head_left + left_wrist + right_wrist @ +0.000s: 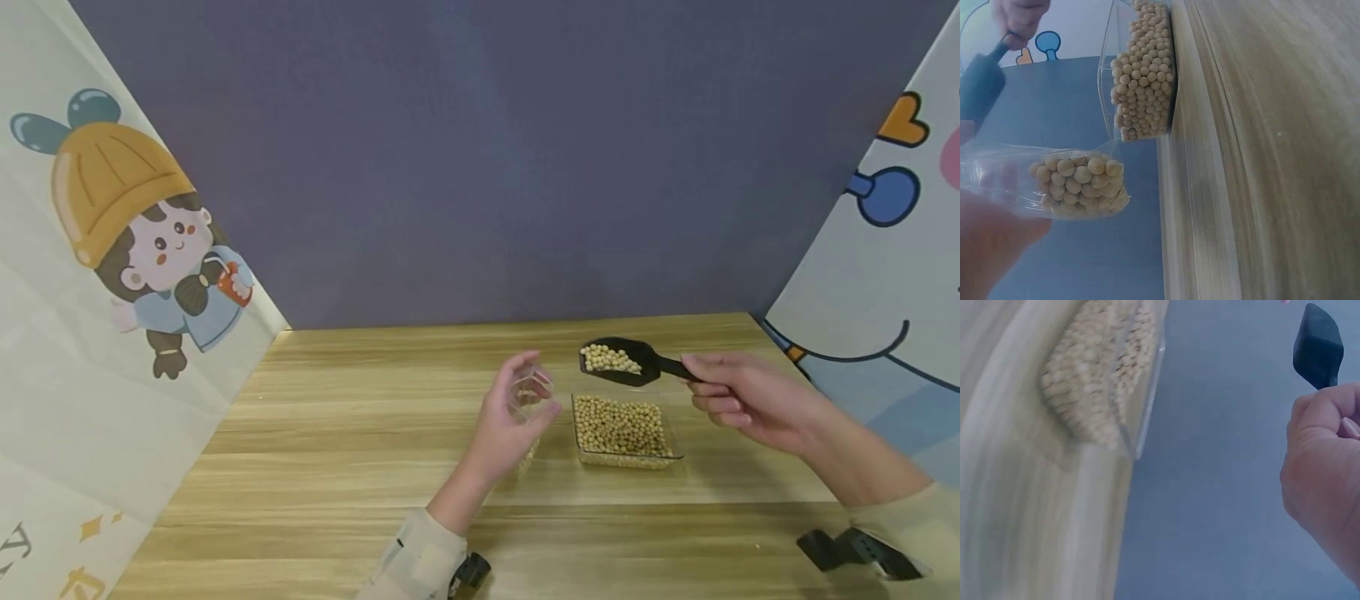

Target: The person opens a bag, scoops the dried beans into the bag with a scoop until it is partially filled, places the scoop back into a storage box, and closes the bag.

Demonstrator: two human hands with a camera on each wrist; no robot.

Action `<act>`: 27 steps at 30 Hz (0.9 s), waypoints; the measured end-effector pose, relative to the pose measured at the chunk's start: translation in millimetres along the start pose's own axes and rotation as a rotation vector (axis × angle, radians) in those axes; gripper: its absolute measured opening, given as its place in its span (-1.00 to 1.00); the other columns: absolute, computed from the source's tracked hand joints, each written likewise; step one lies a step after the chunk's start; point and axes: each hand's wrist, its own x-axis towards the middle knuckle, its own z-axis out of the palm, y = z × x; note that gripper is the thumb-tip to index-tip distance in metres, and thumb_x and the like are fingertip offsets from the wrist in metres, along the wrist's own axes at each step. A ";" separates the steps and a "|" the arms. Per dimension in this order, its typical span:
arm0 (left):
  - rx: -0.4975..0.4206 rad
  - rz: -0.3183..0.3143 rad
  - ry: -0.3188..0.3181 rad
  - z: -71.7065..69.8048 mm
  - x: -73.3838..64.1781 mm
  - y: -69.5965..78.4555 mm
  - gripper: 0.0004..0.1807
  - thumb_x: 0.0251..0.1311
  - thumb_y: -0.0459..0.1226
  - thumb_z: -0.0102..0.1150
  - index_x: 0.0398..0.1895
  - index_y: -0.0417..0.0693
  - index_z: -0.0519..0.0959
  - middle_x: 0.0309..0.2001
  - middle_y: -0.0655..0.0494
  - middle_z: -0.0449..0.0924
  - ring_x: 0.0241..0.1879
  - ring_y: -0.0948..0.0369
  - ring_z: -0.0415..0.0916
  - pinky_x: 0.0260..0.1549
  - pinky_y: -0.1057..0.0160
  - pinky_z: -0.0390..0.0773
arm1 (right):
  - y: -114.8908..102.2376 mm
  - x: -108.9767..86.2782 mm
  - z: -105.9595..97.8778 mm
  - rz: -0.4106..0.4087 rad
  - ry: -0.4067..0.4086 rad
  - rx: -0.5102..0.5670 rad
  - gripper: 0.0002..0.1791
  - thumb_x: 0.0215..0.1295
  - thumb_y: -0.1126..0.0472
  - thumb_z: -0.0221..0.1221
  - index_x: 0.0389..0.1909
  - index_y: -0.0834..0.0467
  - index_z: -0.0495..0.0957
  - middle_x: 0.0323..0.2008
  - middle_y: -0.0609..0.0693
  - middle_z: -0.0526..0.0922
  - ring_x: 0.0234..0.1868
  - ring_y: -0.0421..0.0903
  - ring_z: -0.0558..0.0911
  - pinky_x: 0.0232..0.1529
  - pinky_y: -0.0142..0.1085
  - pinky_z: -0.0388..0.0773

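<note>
My right hand (pixel 753 404) grips the handle of a black scoop (pixel 643 367), which carries a small heap of soybeans (pixel 609 358). The scoop is raised above the back of a clear plastic box (pixel 681 457) that holds many more soybeans. To the left of the box, my left hand (pixel 498 429) holds a clear plastic bag (pixel 1010 169) around its upper part. Soybeans (pixel 1079 184) fill the bag's lower end in the left wrist view. The head view shows the bag's open mouth between thumb and fingers. Only the scoop's dark underside (pixel 1318 350) shows in the right wrist view.
Beneath everything lies a wood-grain tabletop (pixel 322 467). A dark blue-grey panel (pixel 480 167) stands along its back edge. Printed cartoon panels slope up at the left (pixel 45 350) and right (pixel 892 292).
</note>
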 end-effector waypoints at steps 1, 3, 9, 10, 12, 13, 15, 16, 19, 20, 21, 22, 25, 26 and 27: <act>0.001 -0.001 0.000 0.1 -0.1 -0.1 -0.26 0.29 -0.45 0.33 0.51 -0.13 0.27 0.17 -0.24 0.56 0.12 -0.07 0.54 0.26 -0.25 0.57 | -3.0 1.0 3.2 -0.004 0.003 -0.010 -0.65 0.77 -0.01 -0.19 -0.34 -0.03 0.19 -0.51 -0.08 0.01 -0.53 -0.05 -0.09 -0.48 -0.19 -0.11; 0.005 -0.007 0.000 0.2 -0.2 -0.3 -0.25 0.28 -0.46 0.33 0.51 -0.13 0.27 0.18 -0.22 0.57 0.13 -0.13 0.53 0.27 -0.26 0.57 | -8.7 3.0 9.6 -0.007 0.005 -0.031 -0.65 0.76 -0.01 -0.17 -0.34 -0.02 0.20 -0.52 -0.09 0.02 -0.54 -0.07 -0.08 -0.49 -0.19 -0.11; 0.012 -0.010 -0.005 -0.2 -0.5 0.5 -0.25 0.26 -0.48 0.33 0.51 -0.14 0.27 0.19 -0.26 0.56 0.12 -0.11 0.53 0.26 -0.25 0.58 | -22.5 8.6 26.7 -0.007 0.014 -0.111 -0.61 0.75 -0.04 -0.13 -0.39 -0.02 0.19 -0.55 -0.12 0.06 -0.56 -0.09 -0.02 -0.50 -0.17 -0.10; 0.015 -0.008 -0.007 -0.4 -0.5 0.4 -0.25 0.26 -0.47 0.33 0.51 -0.15 0.27 0.19 -0.26 0.56 0.11 -0.08 0.54 0.25 -0.23 0.59 | -24.2 9.4 29.2 -0.003 0.020 -0.121 -0.61 0.74 -0.04 -0.12 -0.40 -0.02 0.18 -0.55 -0.12 0.07 -0.56 -0.10 -0.02 -0.50 -0.17 -0.10; 0.019 -0.009 -0.007 -0.6 -0.6 0.9 -0.24 0.26 -0.48 0.33 0.51 -0.14 0.27 0.18 -0.28 0.55 0.09 0.00 0.54 0.25 -0.19 0.59 | -27.3 11.1 34.3 0.008 0.035 -0.143 -0.59 0.74 -0.06 -0.10 -0.41 -0.02 0.19 -0.56 -0.15 0.10 -0.58 -0.12 0.00 -0.50 -0.16 -0.09; 0.022 -0.009 -0.005 -0.4 -0.5 1.0 -0.24 0.26 -0.47 0.33 0.51 -0.14 0.28 0.18 -0.28 0.56 0.09 0.02 0.54 0.24 -0.15 0.60 | -28.3 11.9 36.6 0.017 0.048 -0.153 -0.59 0.73 -0.07 -0.08 -0.41 -0.02 0.20 -0.57 -0.16 0.13 -0.59 -0.14 0.02 -0.50 -0.18 -0.07; 0.029 -0.007 -0.001 0.1 -0.5 1.3 -0.24 0.25 -0.47 0.34 0.51 -0.13 0.28 0.18 -0.26 0.57 0.07 0.02 0.55 0.23 -0.07 0.60 | -30.1 13.3 41.3 0.031 0.067 -0.171 -0.59 0.71 -0.08 -0.04 -0.41 -0.02 0.22 -0.58 -0.18 0.18 -0.60 -0.19 0.07 -0.51 -0.20 -0.04; 0.031 -0.007 0.000 0.2 -0.5 1.4 -0.24 0.25 -0.47 0.34 0.51 -0.13 0.29 0.19 -0.24 0.58 0.07 0.01 0.56 0.23 -0.05 0.60 | -30.9 14.1 43.5 0.036 0.074 -0.181 -0.59 0.70 -0.09 -0.03 -0.41 -0.02 0.23 -0.58 -0.19 0.21 -0.60 -0.21 0.09 -0.52 -0.22 -0.02; 0.034 -0.012 0.001 0.8 -0.9 2.1 -0.24 0.25 -0.46 0.34 0.51 -0.12 0.29 0.25 -0.18 0.58 0.10 -0.04 0.56 0.25 -0.05 0.60 | -33.4 15.6 49.8 0.048 0.091 -0.216 -0.58 0.69 -0.09 0.01 -0.42 0.00 0.24 -0.59 -0.19 0.23 -0.62 -0.25 0.16 -0.56 -0.27 0.03; 0.034 -0.012 0.000 0.9 -1.0 1.9 -0.24 0.25 -0.46 0.34 0.51 -0.11 0.29 0.27 -0.17 0.58 0.12 -0.04 0.56 0.26 -0.08 0.60 | -34.3 16.1 51.4 0.051 0.093 -0.227 -0.57 0.68 -0.09 0.01 -0.43 0.00 0.23 -0.60 -0.19 0.22 -0.62 -0.25 0.17 -0.58 -0.28 0.05; 0.032 -0.014 -0.001 0.9 -1.1 1.6 -0.23 0.25 -0.45 0.34 0.52 -0.11 0.28 0.29 -0.16 0.57 0.13 -0.02 0.56 0.26 -0.12 0.60 | -35.1 16.5 52.8 0.056 0.096 -0.239 -0.56 0.68 -0.08 0.02 -0.44 0.01 0.22 -0.60 -0.19 0.22 -0.62 -0.25 0.18 -0.59 -0.30 0.08; 0.033 -0.013 -0.001 0.9 -1.4 1.4 -0.23 0.26 -0.45 0.35 0.52 -0.11 0.28 0.30 -0.16 0.57 0.14 -0.01 0.56 0.26 -0.17 0.60 | -36.0 16.8 53.8 0.062 0.100 -0.250 -0.56 0.68 -0.08 0.02 -0.44 0.01 0.21 -0.60 -0.19 0.21 -0.62 -0.25 0.19 -0.60 -0.32 0.10; 0.036 -0.013 0.006 0.8 -1.7 0.6 -0.23 0.25 -0.45 0.35 0.52 -0.11 0.28 0.32 -0.14 0.56 0.15 0.07 0.56 0.27 -0.24 0.59 | -39.6 17.7 55.8 0.086 0.110 -0.273 -0.55 0.68 -0.09 0.03 -0.44 0.01 0.21 -0.61 -0.18 0.19 -0.63 -0.25 0.21 -0.61 -0.37 0.19; 0.040 -0.016 0.007 0.6 -1.8 0.6 -0.23 0.25 -0.45 0.35 0.52 -0.11 0.29 0.32 -0.14 0.56 0.15 0.10 0.55 0.27 -0.22 0.59 | -40.9 18.0 55.9 0.087 0.110 -0.280 -0.56 0.68 -0.08 0.02 -0.44 0.02 0.22 -0.61 -0.18 0.19 -0.63 -0.25 0.21 -0.60 -0.38 0.21; 0.042 -0.019 0.009 0.5 -2.0 0.6 -0.23 0.25 -0.45 0.35 0.52 -0.11 0.29 0.32 -0.13 0.56 0.14 0.13 0.55 0.28 -0.20 0.60 | -42.2 18.0 55.7 0.091 0.110 -0.288 -0.57 0.69 -0.07 0.01 -0.43 0.03 0.23 -0.61 -0.18 0.18 -0.63 -0.25 0.21 -0.60 -0.38 0.21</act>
